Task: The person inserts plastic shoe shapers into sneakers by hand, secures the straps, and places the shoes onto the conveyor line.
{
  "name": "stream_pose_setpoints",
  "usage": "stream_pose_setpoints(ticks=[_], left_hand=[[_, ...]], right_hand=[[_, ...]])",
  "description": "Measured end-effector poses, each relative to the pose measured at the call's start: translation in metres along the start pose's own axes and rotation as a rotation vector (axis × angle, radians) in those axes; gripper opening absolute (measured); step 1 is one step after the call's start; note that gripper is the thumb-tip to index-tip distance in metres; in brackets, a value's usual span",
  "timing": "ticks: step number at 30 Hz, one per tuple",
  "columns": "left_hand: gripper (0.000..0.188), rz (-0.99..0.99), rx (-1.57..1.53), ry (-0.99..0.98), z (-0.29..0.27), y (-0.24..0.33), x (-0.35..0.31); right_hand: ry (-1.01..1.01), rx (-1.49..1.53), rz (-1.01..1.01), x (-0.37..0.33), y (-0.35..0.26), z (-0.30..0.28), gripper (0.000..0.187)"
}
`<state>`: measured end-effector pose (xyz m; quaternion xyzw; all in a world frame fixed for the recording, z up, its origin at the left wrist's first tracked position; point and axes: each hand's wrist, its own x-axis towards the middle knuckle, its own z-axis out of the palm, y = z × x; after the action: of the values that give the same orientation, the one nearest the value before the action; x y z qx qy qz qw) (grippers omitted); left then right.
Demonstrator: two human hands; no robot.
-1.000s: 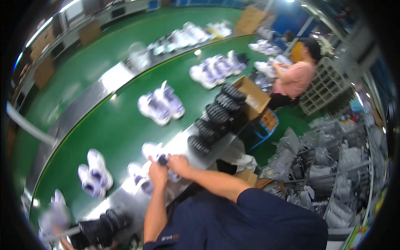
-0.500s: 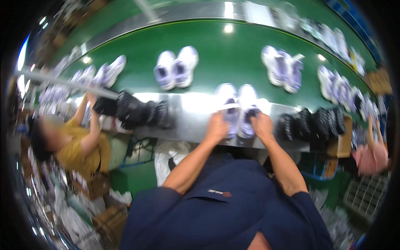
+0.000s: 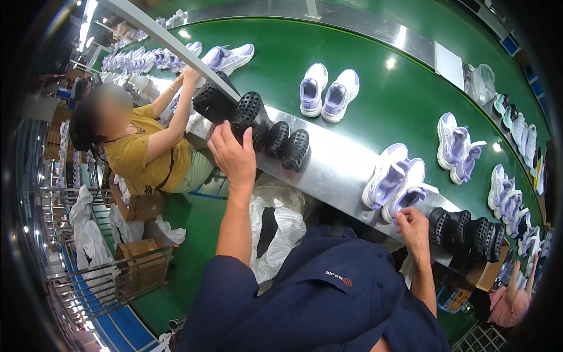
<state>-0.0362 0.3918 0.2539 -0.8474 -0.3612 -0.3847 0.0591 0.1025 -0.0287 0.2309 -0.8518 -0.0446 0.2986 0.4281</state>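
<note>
In front of me a pair of white and lilac sneakers [image 3: 381,183] lies on the metal ledge, toes pointing away. My right hand [image 3: 414,227] is at the heel of the right-hand sneaker [image 3: 407,196], its fingertips closed against the heel edge. Off to the left, my left hand [image 3: 233,154] reaches up to a black, hole-studded shoe form [image 3: 250,111]. Thumb and fingers are apart around its near end, and whether they touch it is hard to tell. Two smaller black shoe forms [image 3: 287,144] stand just right of that hand.
More sneaker pairs sit on the green belt [image 3: 264,76], one pair [image 3: 329,92] straight beyond the ledge. Several black forms [image 3: 466,233] line the ledge at right. A slanted metal bar [image 3: 170,47] crosses at left, beside a co-worker in a yellow shirt [image 3: 161,149].
My left hand has let go of the sneaker and moved left to the black shoe forms. My right hand stays by the right-hand sneaker, now at its heel. The view has turned left.
</note>
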Motion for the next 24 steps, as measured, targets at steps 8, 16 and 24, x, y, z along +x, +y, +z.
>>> stream_pose_setpoints(ticks=[8,16,24], left_hand=[[0.038,0.033,-0.104,0.02,-0.002,-0.002,0.03],[0.045,0.468,-0.92,-0.381,-0.046,0.16,-0.075],[0.025,-0.354,-1.524,-1.468,0.023,0.219,-0.089]], right_hand=[[-0.052,-0.007,-0.045,0.005,-0.033,0.022,0.025],[-0.313,0.923,0.129,0.007,-0.073,0.067,0.036],[-0.481,0.7,0.214,-0.02,-0.032,0.03,0.047]])
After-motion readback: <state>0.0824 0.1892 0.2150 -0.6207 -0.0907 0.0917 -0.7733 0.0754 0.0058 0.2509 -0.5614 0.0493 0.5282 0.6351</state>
